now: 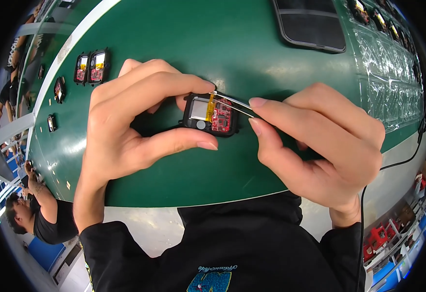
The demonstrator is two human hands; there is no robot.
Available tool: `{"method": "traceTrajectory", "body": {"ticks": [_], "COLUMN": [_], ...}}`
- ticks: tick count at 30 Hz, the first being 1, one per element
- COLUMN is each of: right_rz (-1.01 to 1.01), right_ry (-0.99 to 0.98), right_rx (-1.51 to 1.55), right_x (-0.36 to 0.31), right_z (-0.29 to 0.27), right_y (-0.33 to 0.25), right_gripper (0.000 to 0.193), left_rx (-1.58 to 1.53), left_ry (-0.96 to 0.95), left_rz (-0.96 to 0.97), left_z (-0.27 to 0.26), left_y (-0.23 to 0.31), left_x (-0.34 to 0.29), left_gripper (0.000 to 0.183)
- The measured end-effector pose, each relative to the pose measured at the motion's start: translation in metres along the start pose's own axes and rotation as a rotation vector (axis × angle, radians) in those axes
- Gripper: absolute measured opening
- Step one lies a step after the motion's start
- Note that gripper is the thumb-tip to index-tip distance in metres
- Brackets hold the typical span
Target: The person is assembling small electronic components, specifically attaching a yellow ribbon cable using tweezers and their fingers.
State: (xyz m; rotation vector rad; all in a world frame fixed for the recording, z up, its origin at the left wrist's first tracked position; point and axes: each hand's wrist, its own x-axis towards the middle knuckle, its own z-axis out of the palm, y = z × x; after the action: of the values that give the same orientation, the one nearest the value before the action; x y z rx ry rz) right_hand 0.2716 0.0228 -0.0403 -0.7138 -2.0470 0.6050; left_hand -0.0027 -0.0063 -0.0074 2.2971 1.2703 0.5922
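Between the thumb and fingers of my left hand sits a small black electronic device housing, gripped at its near and far edges. Inside it are a silver battery, a strip of yellow tape and a red circuit board. My right hand pinches a pair of metal tweezers between thumb and forefinger. The tweezer tips reach the far edge of the housing, by the top of the yellow tape and beside my left forefinger. Whether they grasp anything there is too small to tell.
Two similar housings stand side by side at the far left of the green table, with more smaller units nearby. A dark phone-like slab lies at the back. Clear plastic trays are at right. Another person sits at left.
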Motion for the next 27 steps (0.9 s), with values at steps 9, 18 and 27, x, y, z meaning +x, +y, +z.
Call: {"method": "traceTrajectory", "body": {"ticks": [9,18,27], "right_rz": [0.027,0.159,0.137], "right_ry": [-0.044,-0.208,-0.228], "right_rx": [0.056,0.100,0.086], "right_x": [0.002,0.008,0.008], "right_z": [-0.002,-0.013,-0.012], "right_y": [-0.005,-0.009,-0.009], "right_gripper": [0.026,0.020,0.020], "left_rx": [-0.031,-0.073,-0.092], "left_ry": [-0.063,-0.105,-0.115], "left_rz": [0.116,0.139,0.154], "left_z": [-0.007,-0.011,-0.009], "left_y": [-0.015,-0.018,-0.017], "left_x": [0.000,0.002,0.002], "left_gripper": [0.075,0.077,0.076]}}
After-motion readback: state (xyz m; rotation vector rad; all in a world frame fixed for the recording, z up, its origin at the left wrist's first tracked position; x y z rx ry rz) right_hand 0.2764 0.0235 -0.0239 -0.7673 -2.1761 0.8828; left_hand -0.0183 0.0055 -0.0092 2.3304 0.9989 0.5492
